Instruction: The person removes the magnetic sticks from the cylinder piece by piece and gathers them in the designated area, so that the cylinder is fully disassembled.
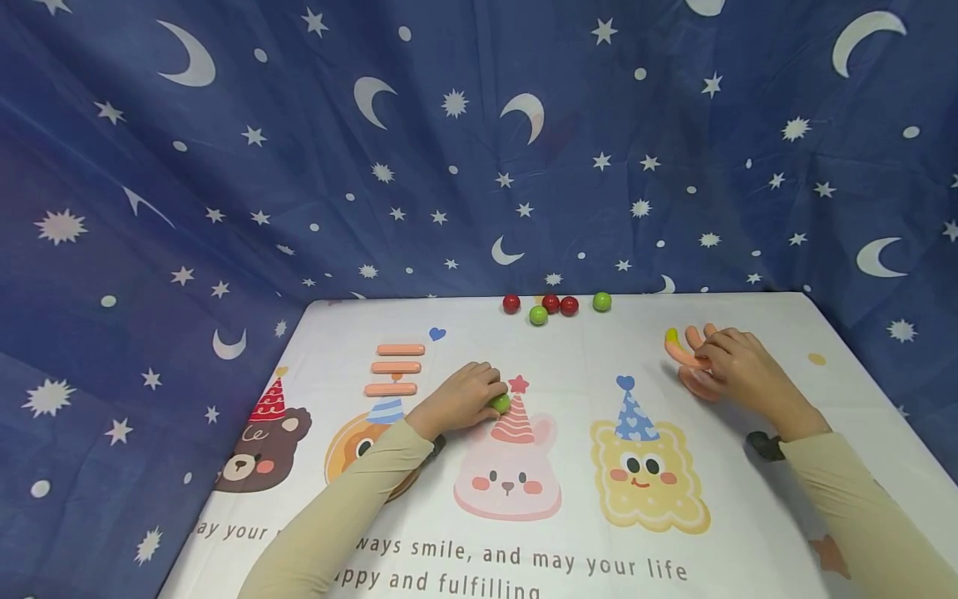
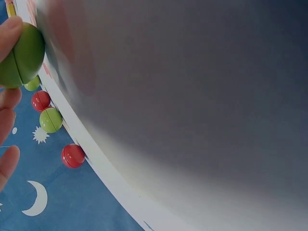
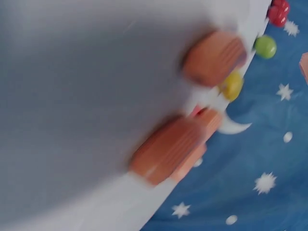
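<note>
My left hand [image 1: 466, 395] pinches a green ball [image 1: 500, 403] over the rabbit print. In the left wrist view that green ball [image 2: 30, 53] shows a dividing line, with thumb and fingers at its edge. My right hand [image 1: 741, 366] is over several toy sausages [image 1: 679, 353], its fingers bent down among them. A small yellow piece [image 1: 671, 337] sits by the leftmost sausage. The right wrist view shows blurred sausages [image 3: 168, 149] and a yellow rounded piece [image 3: 232, 86]. Whether that hand grips one is hidden.
Three sausages [image 1: 396, 368] lie in a row at the left. Along the back edge are red balls [image 1: 511, 304] and green balls [image 1: 602, 302]. A starry blue curtain [image 1: 449, 208] hangs behind the printed white tablecloth [image 1: 569, 399].
</note>
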The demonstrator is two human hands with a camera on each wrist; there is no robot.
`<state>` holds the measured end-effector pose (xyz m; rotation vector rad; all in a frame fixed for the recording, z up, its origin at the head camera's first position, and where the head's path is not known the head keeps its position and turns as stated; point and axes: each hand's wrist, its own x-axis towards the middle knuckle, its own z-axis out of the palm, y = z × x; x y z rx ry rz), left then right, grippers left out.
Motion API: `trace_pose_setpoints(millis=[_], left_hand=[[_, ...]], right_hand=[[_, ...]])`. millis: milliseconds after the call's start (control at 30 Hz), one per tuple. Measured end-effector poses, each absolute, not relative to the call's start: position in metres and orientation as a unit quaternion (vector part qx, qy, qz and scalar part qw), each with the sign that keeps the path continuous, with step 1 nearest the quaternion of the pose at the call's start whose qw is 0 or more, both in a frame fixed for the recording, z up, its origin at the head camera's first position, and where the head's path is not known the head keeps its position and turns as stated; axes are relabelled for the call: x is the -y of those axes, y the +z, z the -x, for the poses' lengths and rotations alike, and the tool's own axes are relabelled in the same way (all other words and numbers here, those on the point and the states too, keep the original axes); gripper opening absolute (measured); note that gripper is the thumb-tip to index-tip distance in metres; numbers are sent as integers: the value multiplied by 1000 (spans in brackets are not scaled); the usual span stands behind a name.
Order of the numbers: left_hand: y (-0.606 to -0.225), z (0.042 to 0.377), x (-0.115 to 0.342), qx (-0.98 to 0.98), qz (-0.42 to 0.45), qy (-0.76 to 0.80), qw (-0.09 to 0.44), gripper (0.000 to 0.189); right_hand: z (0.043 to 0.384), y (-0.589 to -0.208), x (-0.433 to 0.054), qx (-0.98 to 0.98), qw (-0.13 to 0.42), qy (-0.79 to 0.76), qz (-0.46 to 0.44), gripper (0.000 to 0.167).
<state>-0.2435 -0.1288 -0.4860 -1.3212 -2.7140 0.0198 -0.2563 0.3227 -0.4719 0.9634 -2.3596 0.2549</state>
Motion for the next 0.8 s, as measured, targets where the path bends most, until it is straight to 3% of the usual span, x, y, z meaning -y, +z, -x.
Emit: trace_pose_setpoints(millis=[67,233,367,800], left_hand=[[-486,244,129,898,435,7,60,29],[-485,243,129,901,431,4,53,30],[-485,243,129,901,430,1,50,31],[-485,243,129,898,436,8,59,32]], right_hand=[[256,-473,-332,885,287,88,-356,53],[252,-473,-349,905,275,79,-315,27],[248,-474,-361,934,239,70,-256,35],[246,-488,-396,960,199,49,-193,31]])
